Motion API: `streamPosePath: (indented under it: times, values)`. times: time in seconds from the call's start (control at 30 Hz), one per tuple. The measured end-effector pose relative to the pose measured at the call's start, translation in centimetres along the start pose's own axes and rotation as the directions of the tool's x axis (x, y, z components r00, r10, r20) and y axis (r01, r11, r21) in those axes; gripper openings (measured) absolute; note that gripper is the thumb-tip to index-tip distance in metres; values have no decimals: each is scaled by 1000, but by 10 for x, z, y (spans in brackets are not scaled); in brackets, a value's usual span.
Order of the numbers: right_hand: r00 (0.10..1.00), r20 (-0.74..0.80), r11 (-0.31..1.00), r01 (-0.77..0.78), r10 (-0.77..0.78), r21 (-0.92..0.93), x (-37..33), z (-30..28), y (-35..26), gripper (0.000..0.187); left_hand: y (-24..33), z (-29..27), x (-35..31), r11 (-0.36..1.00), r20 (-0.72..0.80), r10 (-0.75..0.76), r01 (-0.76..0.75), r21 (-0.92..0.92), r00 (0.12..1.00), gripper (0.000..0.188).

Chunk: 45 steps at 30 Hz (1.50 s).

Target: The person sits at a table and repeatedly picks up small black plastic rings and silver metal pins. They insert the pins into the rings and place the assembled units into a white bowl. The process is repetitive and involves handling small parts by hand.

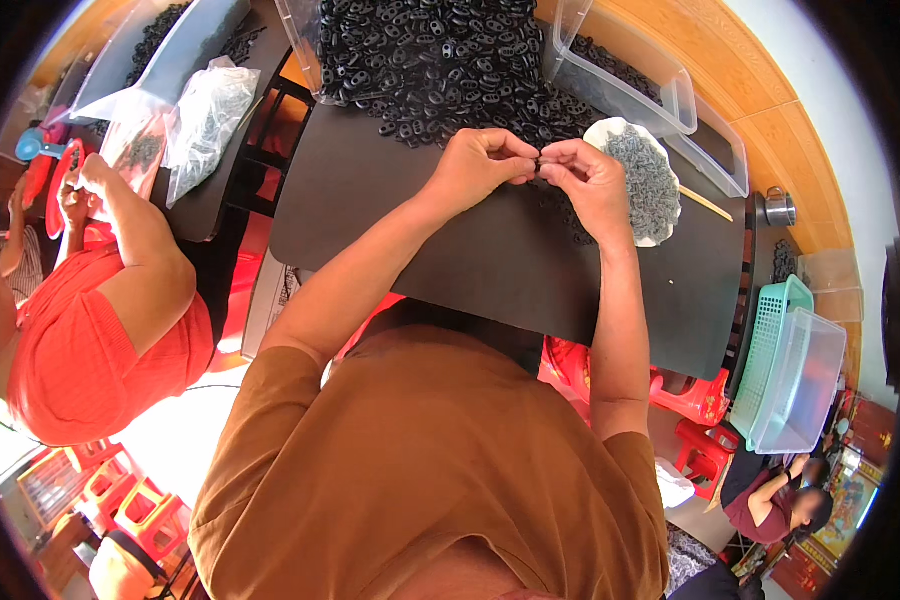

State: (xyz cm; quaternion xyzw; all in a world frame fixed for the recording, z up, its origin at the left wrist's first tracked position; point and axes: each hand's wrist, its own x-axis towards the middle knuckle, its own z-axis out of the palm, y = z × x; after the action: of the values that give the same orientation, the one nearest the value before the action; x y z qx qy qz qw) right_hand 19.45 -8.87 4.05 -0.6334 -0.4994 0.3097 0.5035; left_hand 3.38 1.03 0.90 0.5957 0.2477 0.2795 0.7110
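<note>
Brown shirt (pixel 430 440) is right up close here. Far left, a co-worker (pixel 100 350) in red. Then the heap of black two-holed pieces (pixel 430 65) behind the left hand (pixel 478 168), which pinches a small dark piece (pixel 539 164) mid-table; the right hand (pixel 594 185) pinches it too. White dish (pixel 600 130) of grey bits sits just beside that wrist. Tiny part, so imo a slipped fingertip could drop it, and an outward wrist swing might spill the dish.
</note>
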Motion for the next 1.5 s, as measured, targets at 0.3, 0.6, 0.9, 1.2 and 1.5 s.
streamPosePath:
  times: [0.3, 0.6, 0.9, 1.2, 1.5]
  values:
    - [994, -24, 976, 104, -110, -189, -1, 7, -6, 6, 3, -2, -1, 999, 2, 24, -24, 21, 1000, 17]
    - [975, 63, 878, 220, -214, -425, -3, 7, -9, 8, 7, -1, -3, 987, 3, 35, -35, 155, 999, 14]
    - [987, 98, 907, 158, -130, -390, -1, 4, -4, 13, 1, -1, -2, 999, 12, -1, 1, 33, 1000, 14]
    - [994, 29, 966, 113, -109, -232, -3, 2, -8, 19, -3, -3, 2, 999, -4, -13, 13, -48, 1000, 14]
    - [983, 60, 892, 180, -171, -414, -2, 9, -2, 16, 0, -1, -1, 999, -11, -6, 5, -37, 1000, 13]
